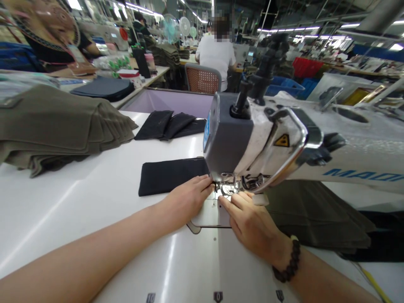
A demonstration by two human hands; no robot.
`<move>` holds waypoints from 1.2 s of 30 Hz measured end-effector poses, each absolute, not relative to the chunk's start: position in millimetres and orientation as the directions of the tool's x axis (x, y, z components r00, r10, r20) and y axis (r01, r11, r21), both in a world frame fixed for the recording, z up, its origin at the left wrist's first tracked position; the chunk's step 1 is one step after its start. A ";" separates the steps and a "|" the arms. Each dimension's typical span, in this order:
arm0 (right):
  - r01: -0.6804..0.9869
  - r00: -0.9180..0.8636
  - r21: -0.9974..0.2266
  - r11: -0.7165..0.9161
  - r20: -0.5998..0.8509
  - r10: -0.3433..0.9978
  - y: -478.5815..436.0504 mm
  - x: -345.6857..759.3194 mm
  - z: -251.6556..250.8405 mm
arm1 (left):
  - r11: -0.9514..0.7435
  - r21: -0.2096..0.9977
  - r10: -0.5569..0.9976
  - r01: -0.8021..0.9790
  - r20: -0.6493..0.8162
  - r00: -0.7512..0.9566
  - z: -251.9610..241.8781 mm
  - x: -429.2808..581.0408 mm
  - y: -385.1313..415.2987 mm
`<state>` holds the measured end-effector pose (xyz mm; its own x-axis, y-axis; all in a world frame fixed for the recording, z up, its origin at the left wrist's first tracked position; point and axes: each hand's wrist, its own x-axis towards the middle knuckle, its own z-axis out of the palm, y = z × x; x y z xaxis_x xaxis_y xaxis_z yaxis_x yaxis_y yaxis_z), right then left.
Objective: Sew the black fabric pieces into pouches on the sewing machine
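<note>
A white and grey sewing machine (259,139) stands on the white table (78,202). A dark navy fabric piece (170,174) lies flat left of its needle area. My left hand (189,198) rests at the needle plate, fingers together and reaching toward the presser foot (225,187), touching the edge of the navy piece. My right hand (249,219), with a dark bead bracelet on its wrist, is curled with fingertips pinched near the presser foot. What the fingers pinch is too small to make out.
A stack of olive fabric (63,126) sits at the left, more olive fabric (315,214) right of the machine. Several navy pieces (170,125) lie further back. A person in a white shirt (216,54) sits ahead; another person (47,33) works at the far left.
</note>
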<state>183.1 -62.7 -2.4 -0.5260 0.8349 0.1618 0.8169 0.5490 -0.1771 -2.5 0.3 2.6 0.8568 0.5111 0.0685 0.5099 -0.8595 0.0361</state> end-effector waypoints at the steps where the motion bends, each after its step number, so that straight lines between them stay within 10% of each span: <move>1: 0.818 -0.525 -0.175 0.548 0.162 0.835 -62.5 182.9 -2.1 | -0.849 0.030 0.528 0.527 0.056 0.848 3.4 -2.3 -1.1; 8: 0.835 -0.507 -0.169 0.524 0.132 0.851 -62.5 183.1 0.2 | -0.627 0.018 0.777 0.779 -0.050 0.627 15.0 -12.4 0.1; 13: 0.849 -0.492 -0.165 0.502 0.098 0.865 -62.9 183.3 2.7 | -0.217 0.678 0.975 0.703 0.109 0.195 62.6 -65.4 33.7; 18: 0.851 -0.492 -0.146 0.504 0.110 0.863 -63.9 182.5 4.4 | -0.189 0.902 0.962 0.389 0.091 0.257 78.4 -96.3 33.6; 23: 0.843 -0.500 -0.143 0.519 0.148 0.853 -64.9 182.2 6.3 | -0.387 0.570 0.922 0.725 0.230 0.311 29.6 -82.1 -7.6; 28: 0.789 -0.551 -0.199 0.581 0.189 0.813 -66.8 186.3 2.8 | -0.809 0.078 0.588 0.583 0.131 0.798 18.3 -33.6 -46.0; 36: 0.696 -0.675 -0.201 0.689 0.146 0.724 -65.9 191.0 1.3 | -0.863 0.071 0.504 0.500 0.067 0.861 12.8 -3.1 -24.0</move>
<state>191.0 -65.9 1.3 -0.6746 0.7236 0.1459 0.6960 0.6894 -0.2010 -3.1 -24.0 12.8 0.8611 0.5039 0.0672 0.4997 -0.8633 0.0709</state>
